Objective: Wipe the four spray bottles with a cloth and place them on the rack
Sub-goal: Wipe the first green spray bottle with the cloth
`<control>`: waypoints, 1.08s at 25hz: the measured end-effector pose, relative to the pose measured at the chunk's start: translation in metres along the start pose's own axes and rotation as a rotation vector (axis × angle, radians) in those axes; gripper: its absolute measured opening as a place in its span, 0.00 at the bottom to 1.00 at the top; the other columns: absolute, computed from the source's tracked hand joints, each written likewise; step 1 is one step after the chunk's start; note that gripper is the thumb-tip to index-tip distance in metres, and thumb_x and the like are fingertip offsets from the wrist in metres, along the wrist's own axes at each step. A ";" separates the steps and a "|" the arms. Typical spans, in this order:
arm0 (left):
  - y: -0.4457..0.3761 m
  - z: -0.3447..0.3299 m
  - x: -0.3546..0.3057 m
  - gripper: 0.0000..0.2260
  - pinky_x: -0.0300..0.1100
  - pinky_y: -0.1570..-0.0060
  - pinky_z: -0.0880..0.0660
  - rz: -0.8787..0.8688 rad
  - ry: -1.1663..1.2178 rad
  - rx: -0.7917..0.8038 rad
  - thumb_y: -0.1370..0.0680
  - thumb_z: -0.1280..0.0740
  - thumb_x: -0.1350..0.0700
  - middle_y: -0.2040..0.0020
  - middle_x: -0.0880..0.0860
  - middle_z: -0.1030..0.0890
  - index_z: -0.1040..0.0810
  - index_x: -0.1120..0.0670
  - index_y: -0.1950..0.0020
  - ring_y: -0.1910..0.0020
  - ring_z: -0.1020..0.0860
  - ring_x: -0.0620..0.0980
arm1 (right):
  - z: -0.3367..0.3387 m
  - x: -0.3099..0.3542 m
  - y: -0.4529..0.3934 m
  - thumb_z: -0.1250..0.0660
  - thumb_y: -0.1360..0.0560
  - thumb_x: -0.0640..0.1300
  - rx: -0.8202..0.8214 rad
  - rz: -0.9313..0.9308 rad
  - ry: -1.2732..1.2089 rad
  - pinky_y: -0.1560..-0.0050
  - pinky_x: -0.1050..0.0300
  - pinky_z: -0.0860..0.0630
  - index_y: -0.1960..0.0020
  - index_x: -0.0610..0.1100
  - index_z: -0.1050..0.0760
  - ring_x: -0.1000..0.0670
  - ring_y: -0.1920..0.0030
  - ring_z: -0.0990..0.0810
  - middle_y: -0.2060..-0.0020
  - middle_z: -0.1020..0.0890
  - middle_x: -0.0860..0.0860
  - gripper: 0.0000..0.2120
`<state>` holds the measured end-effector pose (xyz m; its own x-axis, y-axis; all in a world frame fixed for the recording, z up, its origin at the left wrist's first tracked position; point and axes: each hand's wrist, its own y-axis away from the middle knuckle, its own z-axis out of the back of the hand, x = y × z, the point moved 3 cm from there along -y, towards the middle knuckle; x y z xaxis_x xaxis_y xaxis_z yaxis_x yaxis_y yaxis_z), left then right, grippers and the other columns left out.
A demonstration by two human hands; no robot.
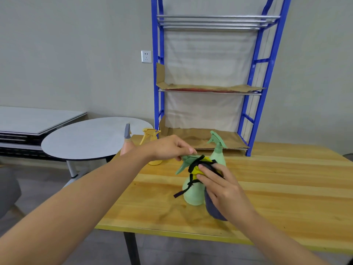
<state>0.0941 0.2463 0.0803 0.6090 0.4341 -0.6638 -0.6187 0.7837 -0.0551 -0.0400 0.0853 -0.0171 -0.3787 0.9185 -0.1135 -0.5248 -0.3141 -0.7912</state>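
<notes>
A green spray bottle (pixel 192 194) stands upright on the wooden table (pixel 277 188). My left hand (pixel 170 147) pinches the top of its spray head. My right hand (pixel 221 186) presses a yellow and dark grey cloth (pixel 198 170) with black trim against the bottle's neck and right side. A second green spray bottle (pixel 217 150) stands just behind. Further back left are a yellow spray bottle (pixel 150 136) and a pink spray bottle with a grey head (pixel 127 144), both partly hidden by my left forearm. The blue rack (pixel 267 77) stands at the table's far edge.
Cardboard sheets (pixel 206 87) line the rack's lower and middle shelves; the top shelf is bare metal bars. A round grey table (pixel 86 138) and a low grey bench stand to the left. A wall socket (pixel 146 56) sits beside the rack.
</notes>
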 end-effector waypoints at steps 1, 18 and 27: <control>-0.001 -0.001 -0.001 0.13 0.33 0.51 0.20 -0.002 0.000 0.005 0.16 0.36 0.51 0.39 0.43 0.16 0.17 0.50 0.35 0.50 0.17 0.39 | -0.001 0.002 -0.007 0.34 0.23 0.42 -0.039 -0.013 -0.001 0.35 0.50 0.27 0.40 0.45 0.18 0.46 0.32 0.28 0.34 0.22 0.53 0.13; -0.007 -0.007 0.016 0.11 0.39 0.48 0.19 0.058 0.234 0.017 0.18 0.33 0.57 0.41 0.46 0.15 0.16 0.57 0.38 0.50 0.16 0.43 | -0.041 0.026 0.002 0.33 0.24 0.34 0.178 0.376 0.060 0.39 0.47 0.26 0.36 0.44 0.22 0.43 0.31 0.30 0.30 0.25 0.50 0.17; -0.007 -0.006 0.017 0.11 0.35 0.53 0.22 0.065 0.235 0.013 0.17 0.34 0.57 0.46 0.42 0.15 0.16 0.57 0.39 0.57 0.18 0.34 | -0.039 0.025 -0.014 0.34 0.24 0.35 0.191 0.402 0.070 0.38 0.49 0.28 0.37 0.43 0.21 0.43 0.30 0.30 0.32 0.24 0.48 0.16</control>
<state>0.1063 0.2456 0.0647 0.4354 0.3697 -0.8208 -0.6453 0.7639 0.0019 -0.0126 0.1225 -0.0319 -0.5324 0.7265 -0.4345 -0.4800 -0.6819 -0.5519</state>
